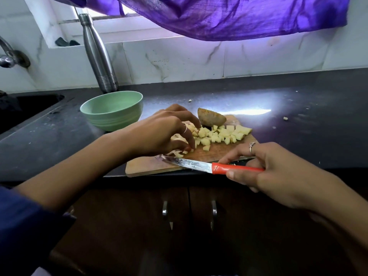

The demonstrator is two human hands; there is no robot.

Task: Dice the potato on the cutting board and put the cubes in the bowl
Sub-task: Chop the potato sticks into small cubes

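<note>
Two hands work over a wooden cutting board (217, 152) that lies at the front edge of a dark bench (298, 120). Far left, a sink (29, 108) is sunk into the bench, with a tap (8, 56) on the wall above it. Next comes a steel bottle (99, 54) standing upright against the tiled wall, and just in front of it a green bowl (112, 110), which sits just beside the board's far left corner; its inside is not visible. The left hand (165, 132) hovers over the board's left part, fingers curled down onto the nearest pale potato cubes (219, 134), gathering a few. The cubes spread in a loose heap across the middle of the board, and an uncut potato piece (212, 117), skin up, rests at the far edge behind them. On the right, the right hand (264, 170) grips the red handle of a knife (201, 165), its blade pointing left and lying low over the board's near edge.
</note>
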